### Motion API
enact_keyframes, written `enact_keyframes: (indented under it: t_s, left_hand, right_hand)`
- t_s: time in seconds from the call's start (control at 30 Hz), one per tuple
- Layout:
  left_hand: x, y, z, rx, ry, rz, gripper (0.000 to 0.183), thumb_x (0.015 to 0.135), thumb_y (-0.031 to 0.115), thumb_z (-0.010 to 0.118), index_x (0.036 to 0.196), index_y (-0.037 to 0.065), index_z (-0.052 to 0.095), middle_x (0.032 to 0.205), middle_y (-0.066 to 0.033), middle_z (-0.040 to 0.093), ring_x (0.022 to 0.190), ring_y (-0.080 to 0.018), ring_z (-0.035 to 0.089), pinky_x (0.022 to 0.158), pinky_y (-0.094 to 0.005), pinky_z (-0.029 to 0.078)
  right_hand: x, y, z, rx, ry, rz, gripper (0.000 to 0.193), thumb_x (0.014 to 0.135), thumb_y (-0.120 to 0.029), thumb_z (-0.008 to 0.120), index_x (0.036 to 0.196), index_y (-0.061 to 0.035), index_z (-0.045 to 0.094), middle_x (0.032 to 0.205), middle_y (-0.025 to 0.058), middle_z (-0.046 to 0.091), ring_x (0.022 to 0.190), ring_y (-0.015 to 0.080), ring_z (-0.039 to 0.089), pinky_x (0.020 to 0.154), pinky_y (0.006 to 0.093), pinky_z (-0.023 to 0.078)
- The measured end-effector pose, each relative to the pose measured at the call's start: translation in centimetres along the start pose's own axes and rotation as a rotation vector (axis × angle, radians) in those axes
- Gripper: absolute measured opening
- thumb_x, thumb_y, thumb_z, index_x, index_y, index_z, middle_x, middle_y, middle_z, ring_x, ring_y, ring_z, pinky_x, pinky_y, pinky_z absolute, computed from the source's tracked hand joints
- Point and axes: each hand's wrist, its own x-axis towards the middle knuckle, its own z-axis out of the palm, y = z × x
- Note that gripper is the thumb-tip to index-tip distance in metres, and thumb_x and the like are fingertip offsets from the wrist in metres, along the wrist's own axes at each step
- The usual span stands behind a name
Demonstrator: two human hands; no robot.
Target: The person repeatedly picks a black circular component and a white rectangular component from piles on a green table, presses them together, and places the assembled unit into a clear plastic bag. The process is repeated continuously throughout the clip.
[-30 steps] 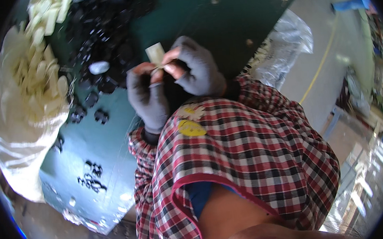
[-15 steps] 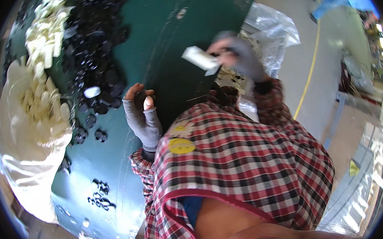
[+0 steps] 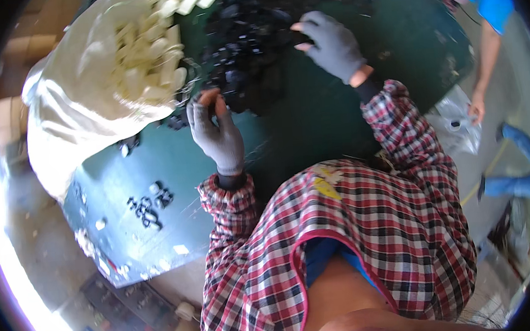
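My left hand point(image 3: 218, 135), in a grey glove with bare fingertips, is raised over the table edge of the heap. Its fingers curl toward the thumb; whatever they may hold is hidden. My right hand point(image 3: 333, 47), gloved alike, reaches to the right side of a heap of small black plastic parts point(image 3: 242, 62). Its thumb and forefinger stand apart, with only dark showing between them. To the left of the heap, a white sack point(image 3: 84, 123) lies with its mouth spread, showing pale cream plastic pieces point(image 3: 150, 63).
A few black parts point(image 3: 151, 204) lie on the green table point(image 3: 311, 125) at the near left, with white scraps beside them. On the right, another person's bare hand point(image 3: 476, 107) is by a clear plastic bag point(image 3: 456, 124). Someone in blue trousers point(image 3: 515, 186) is farther right.
My right hand has swung from the bag side on the right to the black heap, and the white piece it held is gone from it. The view has turned toward the left.
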Motion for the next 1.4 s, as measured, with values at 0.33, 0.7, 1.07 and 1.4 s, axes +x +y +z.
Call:
enact_keyframes:
  t_s: [0.33,0.7,1.07,1.4]
  left_hand:
    - [12.4,-6.8,-4.1,1.101,-0.249,-0.08,0.027,0.087,0.018,0.065,0.112,0.01,0.065,0.114,-0.019,0.067,0.095,-0.042,0.069,0.075,-0.0535,0.055]
    - [3.6,5.3,-9.2,0.964,-0.102,0.197,0.02,0.089,0.018,0.075,0.108,0.011,0.071,0.105,-0.0085,0.069,0.075,-0.026,0.071,0.062,-0.0369,0.055]
    - [-1.2,1.0,-5.0,0.59,-0.084,0.06,0.022,0.088,0.008,0.07,0.11,0.011,0.071,0.111,-0.0112,0.066,0.086,-0.0325,0.069,0.071,-0.0404,0.055]
    - [-2.2,2.3,-3.1,0.781,-0.467,0.232,0.035,0.085,0.009,0.074,0.12,0.008,0.07,0.114,-0.011,0.066,0.1,-0.0297,0.064,0.083,-0.0423,0.054]
  right_hand:
    - [-1.4,1.1,1.1,0.39,0.16,0.14,0.024,0.085,-0.008,0.077,0.108,-0.0038,0.073,0.108,0.0084,0.069,0.083,0.0265,0.071,0.073,0.0327,0.057]
    - [-4.1,0.2,-0.4,0.777,0.252,0.473,0.02,0.096,-0.012,0.071,0.115,-0.0068,0.072,0.093,0.0041,0.073,0.071,0.0099,0.065,0.062,0.0245,0.052]
    - [-8.1,-3.5,-2.0,0.887,0.16,0.43,0.028,0.1,-0.01,0.062,0.128,-0.0074,0.065,0.099,0.0049,0.067,0.077,0.009,0.067,0.067,0.0213,0.055]
    - [-9.1,-3.7,-1.3,1.444,0.13,0.649,0.029,0.097,-0.018,0.068,0.122,-0.0064,0.059,0.104,0.0041,0.064,0.093,0.0128,0.064,0.078,0.0234,0.052]
